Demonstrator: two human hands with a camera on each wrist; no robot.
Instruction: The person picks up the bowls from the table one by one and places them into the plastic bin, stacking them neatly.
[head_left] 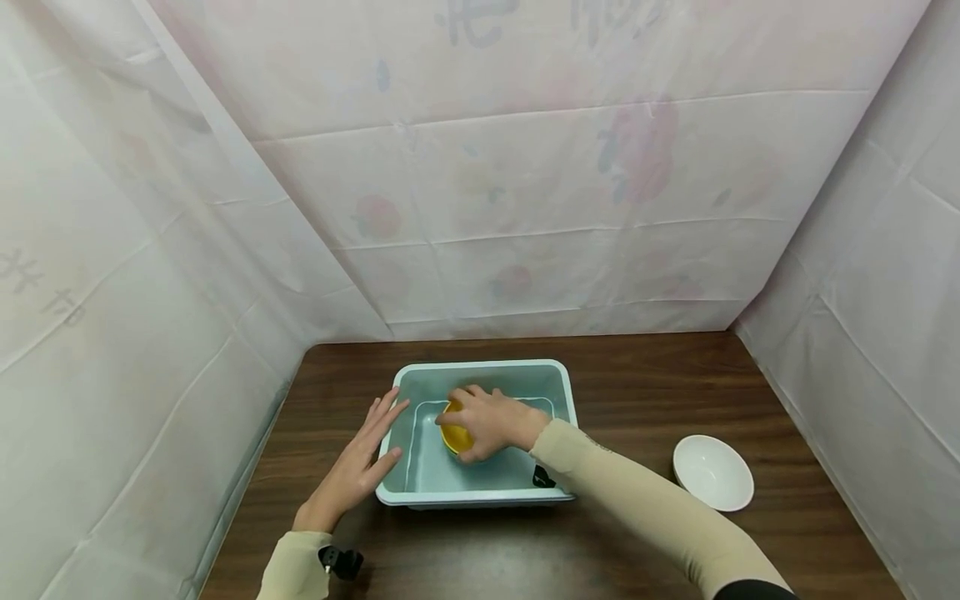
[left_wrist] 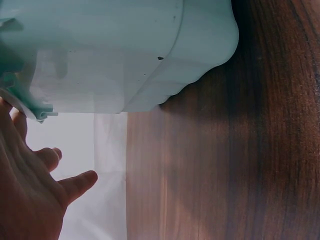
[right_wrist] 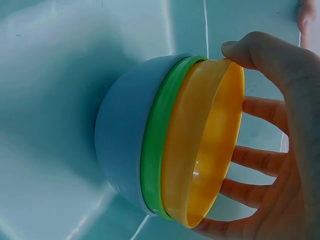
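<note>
A stack of nested bowls stands inside a pale green basin [head_left: 480,495]. In the right wrist view, a blue bowl [right_wrist: 122,135] is lowest, a green bowl [right_wrist: 159,135] sits within it, and a yellow bowl [right_wrist: 217,145] is uppermost. My right hand [head_left: 491,423] spans the yellow bowl from above, gripping its rim between thumb and spread fingers. My left hand [head_left: 352,468] lies at the basin's left rim, fingers extended and apart. In the left wrist view, its fingertips reach the basin edge; part of that contact is hidden.
A white bowl [head_left: 712,472] rests on the brown wooden table [head_left: 622,375], right of the basin and beyond the right forearm. White patterned sheets [head_left: 525,192] rise at the back and both sides. A small black object [head_left: 543,477] shows beside the right sleeve.
</note>
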